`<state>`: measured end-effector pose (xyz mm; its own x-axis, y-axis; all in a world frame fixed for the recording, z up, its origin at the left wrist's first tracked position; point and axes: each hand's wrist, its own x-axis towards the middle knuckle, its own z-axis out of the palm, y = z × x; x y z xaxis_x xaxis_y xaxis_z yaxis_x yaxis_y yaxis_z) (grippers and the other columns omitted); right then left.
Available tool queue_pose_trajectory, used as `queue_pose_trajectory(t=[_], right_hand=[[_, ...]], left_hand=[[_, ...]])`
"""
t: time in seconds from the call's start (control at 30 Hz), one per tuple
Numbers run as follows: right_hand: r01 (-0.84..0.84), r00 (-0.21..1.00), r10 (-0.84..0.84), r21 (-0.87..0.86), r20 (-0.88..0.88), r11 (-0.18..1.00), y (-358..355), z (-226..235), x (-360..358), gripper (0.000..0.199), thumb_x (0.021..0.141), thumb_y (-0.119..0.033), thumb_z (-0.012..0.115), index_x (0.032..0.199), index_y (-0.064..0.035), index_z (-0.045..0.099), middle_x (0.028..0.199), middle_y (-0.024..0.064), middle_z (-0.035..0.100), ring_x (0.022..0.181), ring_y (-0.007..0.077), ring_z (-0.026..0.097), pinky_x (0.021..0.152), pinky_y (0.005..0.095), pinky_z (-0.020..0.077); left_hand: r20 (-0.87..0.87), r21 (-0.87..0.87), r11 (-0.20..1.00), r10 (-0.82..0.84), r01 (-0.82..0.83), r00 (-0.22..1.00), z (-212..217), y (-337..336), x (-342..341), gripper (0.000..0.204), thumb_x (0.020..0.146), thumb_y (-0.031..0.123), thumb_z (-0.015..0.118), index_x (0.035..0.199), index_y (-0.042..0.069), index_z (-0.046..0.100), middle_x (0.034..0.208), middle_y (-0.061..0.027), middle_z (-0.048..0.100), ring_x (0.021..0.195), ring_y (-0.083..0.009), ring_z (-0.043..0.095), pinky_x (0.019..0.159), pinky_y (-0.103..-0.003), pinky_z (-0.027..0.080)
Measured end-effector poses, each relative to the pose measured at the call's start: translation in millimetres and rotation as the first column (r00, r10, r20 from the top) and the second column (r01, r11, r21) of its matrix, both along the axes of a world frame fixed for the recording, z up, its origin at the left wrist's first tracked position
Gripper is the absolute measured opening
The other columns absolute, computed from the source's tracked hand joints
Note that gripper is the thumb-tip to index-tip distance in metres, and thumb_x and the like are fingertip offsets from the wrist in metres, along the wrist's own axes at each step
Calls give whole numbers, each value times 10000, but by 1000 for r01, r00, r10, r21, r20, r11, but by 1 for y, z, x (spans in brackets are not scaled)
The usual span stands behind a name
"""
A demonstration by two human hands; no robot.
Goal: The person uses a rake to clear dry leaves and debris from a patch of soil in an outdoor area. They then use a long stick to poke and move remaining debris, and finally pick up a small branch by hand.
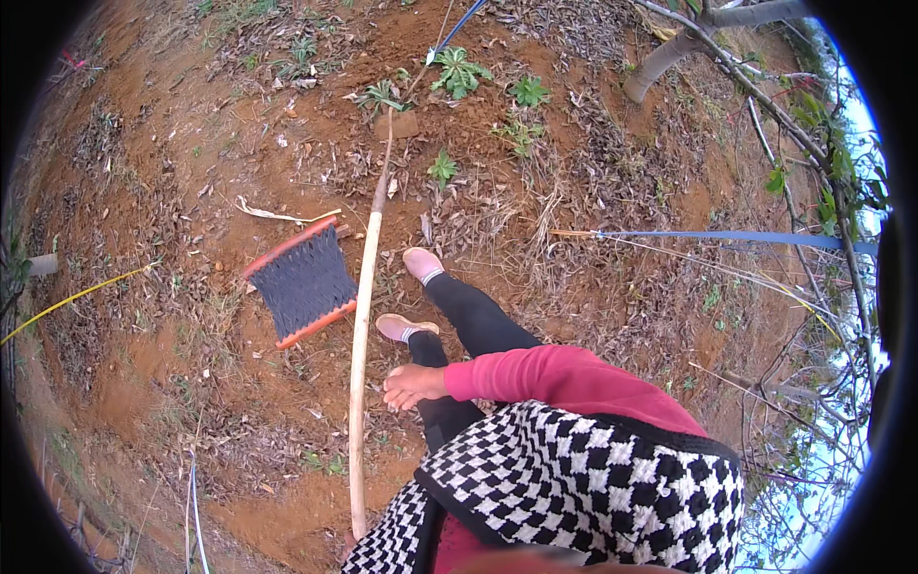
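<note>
Just left of your right grip (pixel 413 385): long smooth pale wooden pole (pixel 365 316), darker, thinner toward far end. Right grip released, fingers loosely bent; left grip (pixel 349 546) mostly hidden at near end, hold can't tell. Beyond pole: black woven-topped stool (pixel 304 275), orange rails. Past far tip, leafy weeds (pixel 459 74) still rooted.

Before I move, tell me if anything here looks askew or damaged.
The wooden pole looks odd: its pale stretch changes abruptly to a darker, crooked far section. The orange-railed black seat lies aslant to the pole; whether it has tipped, I cannot tell. No damage stands out.
</note>
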<state>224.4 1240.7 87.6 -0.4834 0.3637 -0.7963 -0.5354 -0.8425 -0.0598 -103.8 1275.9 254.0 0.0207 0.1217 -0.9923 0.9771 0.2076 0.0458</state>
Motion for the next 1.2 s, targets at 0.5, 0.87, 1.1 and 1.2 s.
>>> queue_pose_trajectory(t=[0.5, 0.87, 1.1, 1.2], right_hand=[[100, 911, -93, 4, 403, 995, 57, -4, 50, 274, 938, -252, 585, 1154, -106, 501, 971, 61, 596, 774, 225, 667, 710, 432, 571], [276, 682, -160, -49, 714, 960, 130, 8, 89, 281, 920, -129, 584, 1015, 118, 490, 723, 123, 573, 513, 235, 627, 398, 386, 535], [279, 732, -160, -76, 662, 957, 145, -3, 95, 268, 914, -125, 576, 990, 122, 507, 727, 135, 561, 501, 260, 590, 424, 404, 534], [242, 702, -119, -78, 703, 967, 147, -14, 97, 189, 914, -90, 557, 924, 87, 494, 699, 122, 534, 491, 252, 566, 423, 406, 524]], left_hand=[[114, -270, 908, 359, -319, 926, 35, -30, 29, 435, 863, 315, 713, 1136, -10, 616, 992, -81, 688, 828, -157, 620, 762, -301, 496], [137, -450, 716, 645, -533, 752, 27, 5, 64, 408, 937, 298, 632, 1212, 3, 570, 993, -4, 645, 855, -92, 591, 774, -253, 494], [110, -487, 628, 734, -608, 670, 31, 11, 61, 426, 956, 322, 606, 1237, 7, 551, 981, 12, 631, 862, -77, 583, 777, -242, 493], [233, -510, 651, 734, -562, 638, 35, 13, 68, 535, 966, 357, 583, 1350, -2, 480, 1141, -28, 598, 1025, -103, 549, 896, -248, 452]])
